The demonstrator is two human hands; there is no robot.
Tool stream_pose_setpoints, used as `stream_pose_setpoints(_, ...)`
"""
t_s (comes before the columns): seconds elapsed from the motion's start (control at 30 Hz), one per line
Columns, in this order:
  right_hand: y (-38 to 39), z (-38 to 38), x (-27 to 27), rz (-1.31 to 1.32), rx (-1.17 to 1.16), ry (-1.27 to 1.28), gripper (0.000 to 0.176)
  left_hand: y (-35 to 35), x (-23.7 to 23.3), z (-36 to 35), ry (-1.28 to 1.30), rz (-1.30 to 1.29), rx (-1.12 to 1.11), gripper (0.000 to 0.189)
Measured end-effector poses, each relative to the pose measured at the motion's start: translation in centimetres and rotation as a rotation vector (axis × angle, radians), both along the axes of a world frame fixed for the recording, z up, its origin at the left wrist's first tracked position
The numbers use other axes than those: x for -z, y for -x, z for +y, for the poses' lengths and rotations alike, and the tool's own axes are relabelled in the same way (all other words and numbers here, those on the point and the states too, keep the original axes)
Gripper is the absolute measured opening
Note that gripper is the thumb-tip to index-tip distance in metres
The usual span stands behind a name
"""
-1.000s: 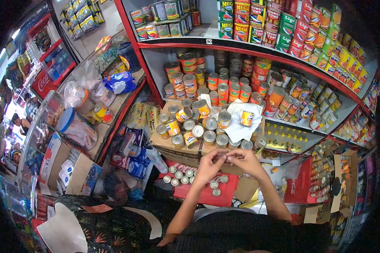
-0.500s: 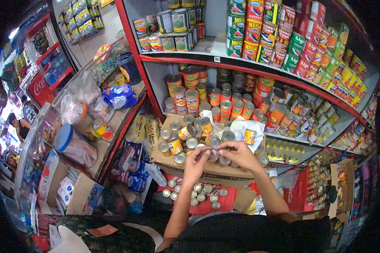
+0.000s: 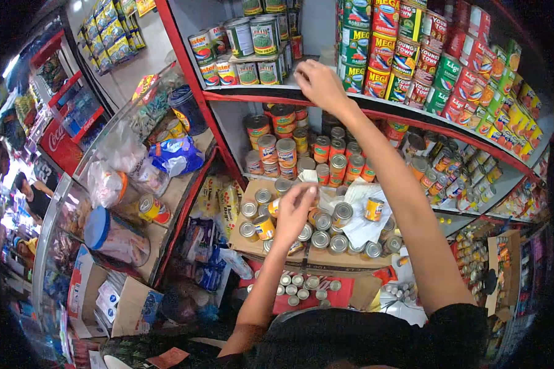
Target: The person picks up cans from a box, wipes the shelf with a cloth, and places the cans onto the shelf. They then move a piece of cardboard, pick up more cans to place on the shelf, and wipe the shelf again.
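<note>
My left hand [image 3: 297,210] is over the cardboard box [image 3: 277,257] of small cans, its fingers bent together. What it holds, if anything, is hidden. Raised to the front edge of the upper shelf [image 3: 277,91], my right hand [image 3: 321,85] has curled fingers, and I cannot make out anything in them. Around the left hand stand silver-topped cans [image 3: 321,238] and a yellow-labelled can [image 3: 264,227]. To its right, a white cloth [image 3: 364,232] lies on the cans, with another yellow-labelled can [image 3: 373,210] on it.
Green-labelled cans [image 3: 264,38] and sardine tins [image 3: 385,52] fill the upper shelf. Behind the box, orange-labelled cans [image 3: 337,169] line the middle shelf. Several small cans [image 3: 297,281] rest on a red surface below. At left, a counter holds a blue-lidded tub [image 3: 120,238].
My right hand has left the left hand and risen to the upper shelf edge. My left hand stays over the box, slightly higher. The view has shifted slightly.
</note>
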State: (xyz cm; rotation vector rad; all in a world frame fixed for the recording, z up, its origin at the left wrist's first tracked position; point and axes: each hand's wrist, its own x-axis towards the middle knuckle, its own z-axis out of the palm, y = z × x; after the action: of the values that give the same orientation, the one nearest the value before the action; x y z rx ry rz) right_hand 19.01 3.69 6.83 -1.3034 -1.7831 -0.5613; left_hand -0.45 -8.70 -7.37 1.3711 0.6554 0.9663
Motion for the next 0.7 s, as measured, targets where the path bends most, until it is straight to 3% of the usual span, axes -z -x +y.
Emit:
stream_pose_setpoints(0.1, -0.2, 2.5, 0.9, 0.050, 0.138, 0.047, 0.018, -0.7, -2.0, 4.5, -0.652, 0.072, -0.359, 0.022)
stream_pose_setpoints(0.17, 0.1, 2.3, 0.5, 0.141, 0.123, 0.090, 0.017, -0.7, -7.3, 8.6, -1.018, 0.099, -0.614, 0.026)
stream_pose_setpoints(0.3, -0.3, 2.4, 0.6, 0.096, 0.061, 0.073, 0.014, -3.1, -16.6, 17.6, -1.291, 0.117, -0.948, 0.064)
stream_pose_setpoints(0.33, -0.3, 2.4, 0.6, 0.087, 0.065, 0.066, 0.014, -3.8, -18.0, 19.9, -1.299, 0.077, -0.914, 0.080)
stream_pose_setpoints(0.4, -0.3, 2.3, 0.6, 0.105, 0.057, 0.079, 0.014, -5.1, -19.5, 21.5, -1.247, 0.202, -0.919, 0.088)
stream_pose_setpoints(0.6, 0.0, 1.9, 0.3, 0.130, 0.089, 0.166, 0.017, -6.6, -20.1, 23.6, -1.057, 0.336, -0.958, 0.080)
stream_pose_setpoints(0.7, 0.1, 1.8, 0.1, 0.150, 0.110, 0.169, 0.018, -6.4, -20.2, 23.6, -1.039, 0.250, -0.948, 0.074)
